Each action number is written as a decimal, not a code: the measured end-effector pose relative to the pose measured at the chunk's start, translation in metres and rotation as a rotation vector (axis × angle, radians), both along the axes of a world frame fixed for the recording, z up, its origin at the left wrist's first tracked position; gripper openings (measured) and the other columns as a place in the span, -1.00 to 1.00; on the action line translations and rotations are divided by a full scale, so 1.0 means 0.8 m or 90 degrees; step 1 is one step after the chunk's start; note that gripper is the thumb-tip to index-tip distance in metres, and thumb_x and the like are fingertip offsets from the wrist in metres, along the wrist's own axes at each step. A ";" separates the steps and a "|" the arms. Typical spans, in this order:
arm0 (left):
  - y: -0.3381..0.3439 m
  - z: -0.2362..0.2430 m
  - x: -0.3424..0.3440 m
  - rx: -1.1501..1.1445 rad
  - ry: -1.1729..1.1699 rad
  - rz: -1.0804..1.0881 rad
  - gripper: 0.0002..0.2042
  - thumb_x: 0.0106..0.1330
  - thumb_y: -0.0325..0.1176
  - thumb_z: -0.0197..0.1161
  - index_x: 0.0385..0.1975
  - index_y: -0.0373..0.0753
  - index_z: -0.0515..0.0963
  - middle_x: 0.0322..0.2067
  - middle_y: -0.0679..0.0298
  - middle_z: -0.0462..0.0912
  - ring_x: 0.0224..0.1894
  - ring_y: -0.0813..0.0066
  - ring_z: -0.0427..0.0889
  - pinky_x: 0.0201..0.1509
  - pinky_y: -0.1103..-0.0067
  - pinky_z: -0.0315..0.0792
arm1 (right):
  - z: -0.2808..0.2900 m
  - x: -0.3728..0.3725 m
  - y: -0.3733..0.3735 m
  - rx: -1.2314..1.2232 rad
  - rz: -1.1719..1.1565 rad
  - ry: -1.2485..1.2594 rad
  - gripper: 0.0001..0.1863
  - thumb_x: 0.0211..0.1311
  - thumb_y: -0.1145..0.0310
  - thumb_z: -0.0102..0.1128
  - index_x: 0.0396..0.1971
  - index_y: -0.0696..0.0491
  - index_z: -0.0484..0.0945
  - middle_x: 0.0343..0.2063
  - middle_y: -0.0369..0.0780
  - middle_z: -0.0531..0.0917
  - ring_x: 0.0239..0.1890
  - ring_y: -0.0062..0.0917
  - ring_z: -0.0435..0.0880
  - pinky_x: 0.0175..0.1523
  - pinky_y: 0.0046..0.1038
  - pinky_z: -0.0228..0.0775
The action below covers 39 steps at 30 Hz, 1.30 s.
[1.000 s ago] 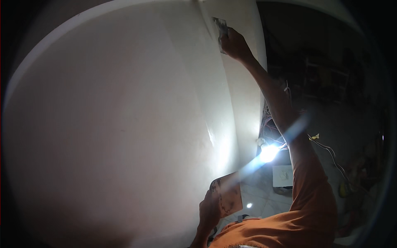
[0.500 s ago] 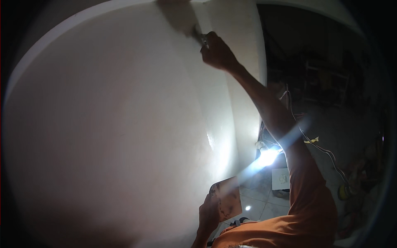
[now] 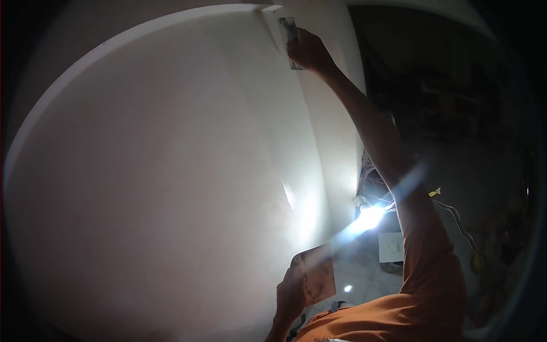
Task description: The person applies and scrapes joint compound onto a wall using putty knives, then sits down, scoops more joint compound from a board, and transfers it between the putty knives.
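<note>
Streaked glare from bright bulb [image 3: 371, 217]

A free path for a hand is left across the pale wall [image 3: 159, 171] from 8 to 11 o'clock. The way is obstructed at 12 by the right hand [image 3: 310, 50] with its flat blade [image 3: 288, 28], and at 5 by the board [image 3: 321, 279] gripped in the left hand [image 3: 290, 295]. Toward 4, passage is hindered by the lit bulb [image 3: 371, 217] and tangled wires [image 3: 371, 180] beside the right forearm [image 3: 377, 130].
</note>
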<state>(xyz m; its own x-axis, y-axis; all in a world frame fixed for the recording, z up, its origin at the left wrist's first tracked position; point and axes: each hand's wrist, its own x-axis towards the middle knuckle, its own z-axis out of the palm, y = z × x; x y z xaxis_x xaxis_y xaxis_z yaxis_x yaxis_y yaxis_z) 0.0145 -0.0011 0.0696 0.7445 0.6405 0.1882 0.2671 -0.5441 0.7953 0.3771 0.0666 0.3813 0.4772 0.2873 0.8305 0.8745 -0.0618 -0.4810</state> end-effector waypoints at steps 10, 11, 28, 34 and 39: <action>0.005 -0.028 -0.016 -0.027 -0.097 0.040 -0.71 0.28 -0.28 -0.04 -0.11 -0.33 0.40 -0.28 0.06 0.54 -0.30 0.26 0.57 -0.25 0.42 0.49 | 0.023 -0.006 0.040 -0.133 -0.049 -0.135 -0.63 0.04 0.34 -0.02 -0.20 0.29 0.47 -0.26 0.06 0.58 -0.14 -0.13 0.58 -0.03 -0.20 0.44; 0.003 -0.028 -0.014 -0.032 -0.106 0.036 -0.64 0.36 -0.18 -0.13 -0.07 -0.33 0.40 -0.30 0.09 0.57 -0.30 0.35 0.57 -0.24 0.45 0.48 | 0.014 -0.017 0.031 -0.139 -0.055 -0.158 -0.64 0.04 0.35 -0.01 -0.20 0.28 0.47 -0.26 0.05 0.58 -0.14 -0.14 0.57 -0.03 -0.20 0.44; 0.019 -0.022 -0.003 -0.053 -0.029 0.013 -0.75 0.18 -0.46 0.07 -0.14 -0.35 0.38 -0.26 0.01 0.48 -0.29 0.03 0.55 -0.27 0.32 0.49 | -0.019 -0.011 0.013 0.106 0.053 -0.494 -0.60 0.28 0.51 -0.09 0.12 -0.05 0.36 0.02 -0.21 0.48 0.10 -0.40 0.45 0.21 -0.39 0.33; 0.001 -0.005 -0.009 -0.096 -0.041 0.033 -0.78 0.25 -0.41 -0.02 -0.16 -0.36 0.38 -0.25 -0.03 0.48 -0.27 -0.01 0.55 -0.21 0.30 0.48 | 0.055 0.009 0.028 0.054 0.091 -0.619 -0.45 0.17 0.67 -0.13 0.20 0.03 0.24 0.15 -0.01 0.34 0.17 -0.20 0.36 0.30 -0.31 0.26; 0.008 -0.002 -0.009 -0.097 0.004 0.100 -0.78 0.29 -0.36 -0.08 -0.19 -0.37 0.38 -0.23 -0.04 0.48 -0.26 -0.05 0.54 -0.20 0.30 0.48 | 0.000 -0.034 0.028 -0.007 0.096 -0.477 -0.46 0.19 0.65 -0.13 0.20 0.03 0.24 0.16 -0.02 0.32 0.19 -0.22 0.34 0.33 -0.32 0.21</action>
